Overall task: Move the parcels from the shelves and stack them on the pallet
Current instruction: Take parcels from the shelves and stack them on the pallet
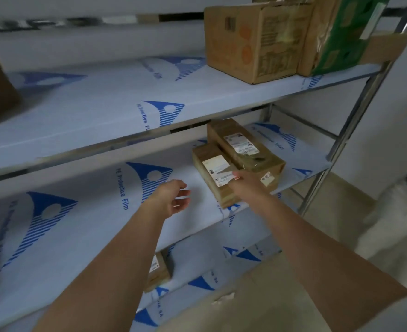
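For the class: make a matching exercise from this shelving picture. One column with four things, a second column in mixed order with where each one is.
Things:
1. large cardboard box
2. two labelled parcels
3. left hand
4. right hand

Places:
A. hovering open over the bare middle shelf
B. standing on the upper shelf, beside a green package
C. resting on the nearer parcel's label
D. lying on the middle shelf, near its right end

Pairs: 1-B, 2-D, 3-A, 4-C
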### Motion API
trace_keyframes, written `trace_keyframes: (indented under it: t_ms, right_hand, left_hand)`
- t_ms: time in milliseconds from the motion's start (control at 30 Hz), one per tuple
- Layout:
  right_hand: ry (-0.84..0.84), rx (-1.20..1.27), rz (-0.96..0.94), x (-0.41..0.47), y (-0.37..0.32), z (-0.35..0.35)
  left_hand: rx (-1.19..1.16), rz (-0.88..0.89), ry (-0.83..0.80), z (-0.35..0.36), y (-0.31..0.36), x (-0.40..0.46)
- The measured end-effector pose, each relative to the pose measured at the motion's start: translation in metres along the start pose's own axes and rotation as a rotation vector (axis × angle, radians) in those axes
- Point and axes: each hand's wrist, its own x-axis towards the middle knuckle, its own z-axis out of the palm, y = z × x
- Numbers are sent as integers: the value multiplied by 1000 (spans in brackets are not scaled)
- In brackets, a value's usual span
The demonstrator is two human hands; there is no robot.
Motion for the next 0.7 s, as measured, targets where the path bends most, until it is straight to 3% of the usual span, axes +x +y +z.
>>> trace_keyframes:
  t_ms: [200,400,700]
  right_hand:
    - [-157,-127,-22,66,14,-5]
    - [-167,-401,-61,95,24,7]
    - [-293,-126,18,108,26,38]
  left_hand:
    - [-9,-63,24,59,-8,32]
    - [-63,-104,18,69,-19,49]
    - [-48,-105,198,35,-29,51]
